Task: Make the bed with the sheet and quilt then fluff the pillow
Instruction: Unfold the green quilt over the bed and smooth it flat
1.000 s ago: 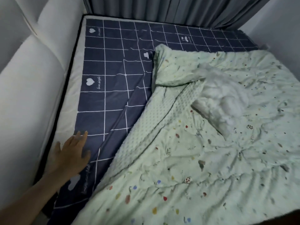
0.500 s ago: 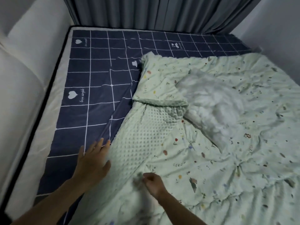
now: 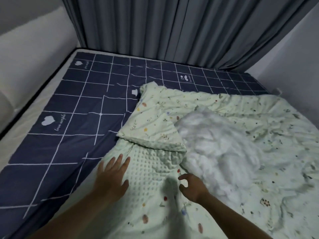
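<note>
A navy sheet (image 3: 72,135) with a white grid and heart prints lies flat over the left half of the bed. A pale green quilt (image 3: 259,152) with small coloured prints covers the right half, rumpled, with its near-left corner folded back so the dotted underside (image 3: 148,168) shows. A white pillow (image 3: 212,145) lies on the quilt at centre right. My left hand (image 3: 112,176) rests flat, fingers spread, on the quilt's left edge. My right hand (image 3: 191,187) hovers over the quilt beside the dotted fold, fingers curled and apart, holding nothing.
A white padded headboard (image 3: 25,66) runs along the left side, with a bare strip of mattress (image 3: 32,114) beside it. Grey curtains (image 3: 172,28) hang behind the bed. A pale wall (image 3: 293,57) borders the right side.
My left hand slid from the sheet's near-left corner rightward onto the quilt edge. My right hand came into view and opened over the quilt. The view has tilted up and moved right.
</note>
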